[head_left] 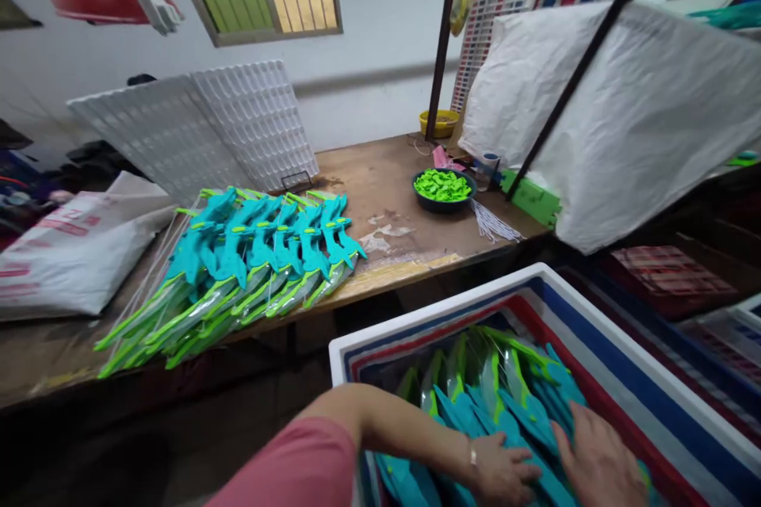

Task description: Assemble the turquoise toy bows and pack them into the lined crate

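Observation:
My left hand (506, 472) reaches down into a striped crate (630, 356) with its fingers spread over teal-and-green plastic pieces that look like toy bows (496, 412). Beside it, to the right, my right hand (603, 455) rests on the same toy bows, thumb apart from the fingers. Neither hand visibly grips one. The bows stand packed in a row, green limbs toward the far side and teal middles under my hands. My left forearm covers part of the crate's near left side.
On the wooden table (380, 166) lies a row of similar bows (261, 253). A dark bowl of green parts (443, 187), white strings (493, 222) and a green block (532, 198) are farther right. White sheeting (666, 111) hangs past a dark post. A white sack (65, 253) lies left.

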{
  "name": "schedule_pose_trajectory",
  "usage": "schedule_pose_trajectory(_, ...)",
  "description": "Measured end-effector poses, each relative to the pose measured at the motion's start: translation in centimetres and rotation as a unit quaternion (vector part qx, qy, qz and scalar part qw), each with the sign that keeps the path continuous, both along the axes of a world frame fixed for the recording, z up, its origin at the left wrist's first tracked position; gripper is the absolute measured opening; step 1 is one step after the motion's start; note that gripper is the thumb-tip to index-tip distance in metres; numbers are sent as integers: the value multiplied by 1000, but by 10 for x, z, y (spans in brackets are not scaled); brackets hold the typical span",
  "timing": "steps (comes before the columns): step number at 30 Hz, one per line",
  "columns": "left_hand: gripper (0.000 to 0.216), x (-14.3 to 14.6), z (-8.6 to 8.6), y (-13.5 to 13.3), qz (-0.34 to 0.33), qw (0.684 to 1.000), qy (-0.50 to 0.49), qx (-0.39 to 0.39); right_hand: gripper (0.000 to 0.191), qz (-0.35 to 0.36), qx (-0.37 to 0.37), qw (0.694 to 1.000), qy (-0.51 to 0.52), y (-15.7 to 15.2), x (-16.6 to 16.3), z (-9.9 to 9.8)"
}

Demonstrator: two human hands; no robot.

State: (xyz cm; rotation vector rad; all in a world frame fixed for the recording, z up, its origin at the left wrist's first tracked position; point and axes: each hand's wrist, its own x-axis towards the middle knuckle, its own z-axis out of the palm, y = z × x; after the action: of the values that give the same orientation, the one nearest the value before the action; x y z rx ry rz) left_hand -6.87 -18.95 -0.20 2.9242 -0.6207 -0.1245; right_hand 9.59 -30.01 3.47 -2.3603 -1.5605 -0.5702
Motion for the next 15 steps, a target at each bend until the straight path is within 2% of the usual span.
schedule_pose_trajectory(2,55,-62,41,48,26,998,-46,-24,47,53,35,998,13,49,-41,21)
schedule_pose_trajectory(3,57,-96,62,77,67,994,-76,-40,47,80,53,995,30,75,-63,30)
schedule_pose_trajectory(5,61,-168,104,144,201,970,-110,-80,44,130,79,985,78,129,-111,43)
schedule_pose_trajectory(7,60,-244,140,219,380,911,-140,-80,39,181,88,970,140,186,-163,53)
schedule_pose_trajectory(10,46,-359,181,333,625,757,-189,-15,31,281,59,927,243,266,-249,63)
schedule_pose_trajectory(12,47,-429,199,399,757,632,-164,16,27,343,12,888,307,314,-306,69)
schedule_pose_trajectory(13,49,-458,206,426,812,566,-140,18,25,362,-15,871,332,337,-334,72)
schedule_pose_trajectory(15,56,-501,213,465,868,486,-101,13,23,375,-76,851,359,379,-384,81)
